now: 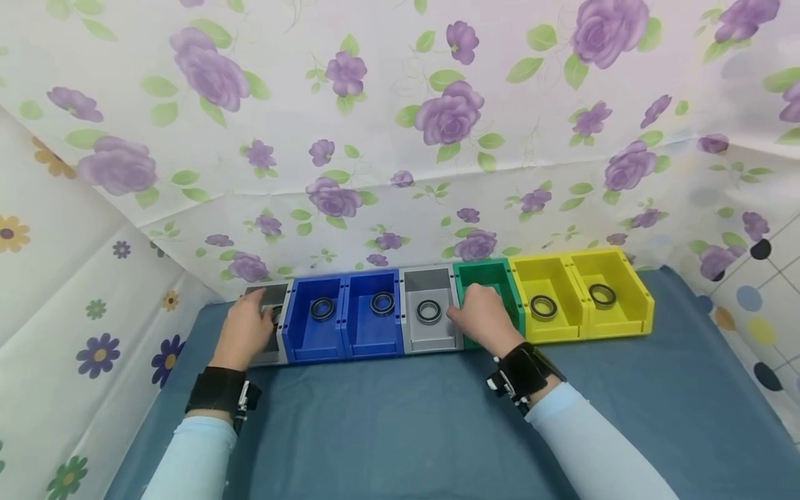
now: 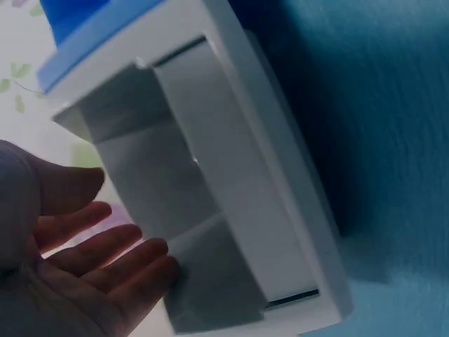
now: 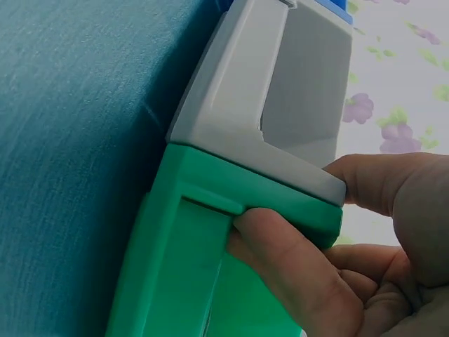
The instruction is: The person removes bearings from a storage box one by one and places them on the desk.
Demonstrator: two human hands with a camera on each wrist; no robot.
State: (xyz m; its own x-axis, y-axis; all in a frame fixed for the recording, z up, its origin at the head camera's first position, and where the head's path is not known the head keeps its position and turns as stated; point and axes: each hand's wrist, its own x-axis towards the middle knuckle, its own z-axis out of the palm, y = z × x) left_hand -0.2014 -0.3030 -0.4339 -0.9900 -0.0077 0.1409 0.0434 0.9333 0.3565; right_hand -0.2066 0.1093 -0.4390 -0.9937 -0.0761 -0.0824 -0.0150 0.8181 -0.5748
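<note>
Hands [image 1: 244, 330] [image 1: 487, 316] at bins [image 1: 431, 281]; blue surface [image 1: 400, 417], floral backdrop [image 1: 375, 146].

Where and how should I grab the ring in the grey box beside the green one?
Probably pinch the ring by its left edge, a finger in the hole, coming from above. It looks flat, hole facing up, and the grey box is open on top. The right hand is at the box's right wall, so the left looks freer.
</note>
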